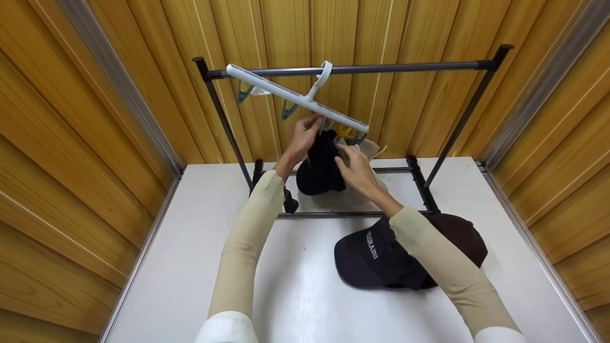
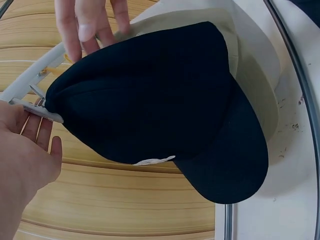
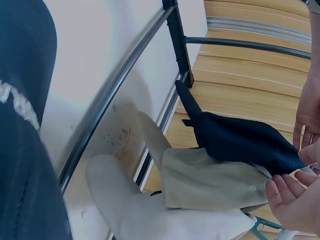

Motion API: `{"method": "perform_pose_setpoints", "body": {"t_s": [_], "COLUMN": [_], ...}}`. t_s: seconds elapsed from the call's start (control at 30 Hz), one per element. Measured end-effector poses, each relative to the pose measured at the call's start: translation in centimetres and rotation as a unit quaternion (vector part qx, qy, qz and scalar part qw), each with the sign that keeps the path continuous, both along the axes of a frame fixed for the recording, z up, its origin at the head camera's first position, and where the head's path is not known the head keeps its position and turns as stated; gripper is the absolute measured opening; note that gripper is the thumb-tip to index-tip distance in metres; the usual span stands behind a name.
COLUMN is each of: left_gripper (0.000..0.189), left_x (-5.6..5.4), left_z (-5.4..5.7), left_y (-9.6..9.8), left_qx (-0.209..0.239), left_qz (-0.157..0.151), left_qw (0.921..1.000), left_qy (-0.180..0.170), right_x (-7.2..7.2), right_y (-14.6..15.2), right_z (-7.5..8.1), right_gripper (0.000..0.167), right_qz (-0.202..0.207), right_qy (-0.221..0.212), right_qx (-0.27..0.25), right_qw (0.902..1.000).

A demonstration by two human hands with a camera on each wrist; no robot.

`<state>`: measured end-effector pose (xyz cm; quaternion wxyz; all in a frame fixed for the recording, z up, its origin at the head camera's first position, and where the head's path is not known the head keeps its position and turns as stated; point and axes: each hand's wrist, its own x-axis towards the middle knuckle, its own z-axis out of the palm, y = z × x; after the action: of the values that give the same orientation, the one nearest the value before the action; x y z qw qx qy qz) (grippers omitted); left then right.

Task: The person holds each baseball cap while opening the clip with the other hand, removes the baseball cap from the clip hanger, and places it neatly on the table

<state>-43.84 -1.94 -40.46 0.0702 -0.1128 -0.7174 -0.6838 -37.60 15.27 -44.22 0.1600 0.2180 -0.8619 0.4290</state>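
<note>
A dark navy cap [image 1: 326, 166] hangs from the white clip hanger [image 1: 295, 97], brim down. At its crown my left hand [image 1: 304, 137] pinches a pale clip [image 2: 42, 111], which sits at the cap's top edge. My right hand [image 1: 356, 167] is on the cap's other side, its fingers loosely bent beside the crown; in the right wrist view the fingertips [image 3: 280, 186] are close to the cap's top. Behind the navy cap hang a beige cap [image 3: 215, 180] and a white cap [image 3: 180, 222].
The hanger's hook is over the rail [image 1: 405, 68] of a black rack, and the hanger slants. Teal clips [image 1: 288, 110] dangle from its left part. On the white table [image 1: 200, 267] lies a dark cap with white lettering [image 1: 376, 257], under my right forearm. Wood-patterned walls stand around.
</note>
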Motion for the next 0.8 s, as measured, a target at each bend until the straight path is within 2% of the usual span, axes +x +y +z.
{"method": "perform_pose_setpoints", "body": {"t_s": [0.23, 0.4, 0.47, 0.6, 0.7, 0.8], "left_gripper": [0.034, 0.027, 0.024, 0.019, 0.014, 0.011], "left_x": [0.1, 0.7, 1.1, 1.7, 1.3, 0.8], "left_z": [0.1, 0.5, 0.9, 1.4, 1.0, 0.5], "left_y": [-0.5, -0.8, -0.8, -0.9, -0.8, -0.8], "left_qx": [0.001, 0.033, 0.044, 0.047, 0.053, 0.057], "left_qz": [-0.031, -0.075, -0.091, -0.096, -0.107, -0.134], "left_qw": [0.9995, 0.9966, 0.9949, 0.9941, 0.9927, 0.989], "left_qy": [-0.009, -0.012, -0.004, 0.016, 0.017, 0.028], "right_x": [-0.4, -0.5, -0.5, -0.7, -0.8, -1.0], "right_y": [-1.1, -1.6, -1.7, -2.1, -2.2, -2.4], "right_z": [-0.1, -0.2, -0.1, -0.1, -0.1, 0.0], "right_gripper": [0.041, 0.04, 0.039, 0.036, 0.035, 0.034], "right_qz": [-0.013, -0.022, -0.025, -0.034, -0.041, -0.039], "right_qy": [-0.028, -0.053, -0.062, -0.075, -0.083, -0.091], "right_qx": [-0.008, -0.032, -0.047, -0.069, -0.09, -0.113], "right_qw": [0.9995, 0.9978, 0.9966, 0.9942, 0.9917, 0.9887]}}
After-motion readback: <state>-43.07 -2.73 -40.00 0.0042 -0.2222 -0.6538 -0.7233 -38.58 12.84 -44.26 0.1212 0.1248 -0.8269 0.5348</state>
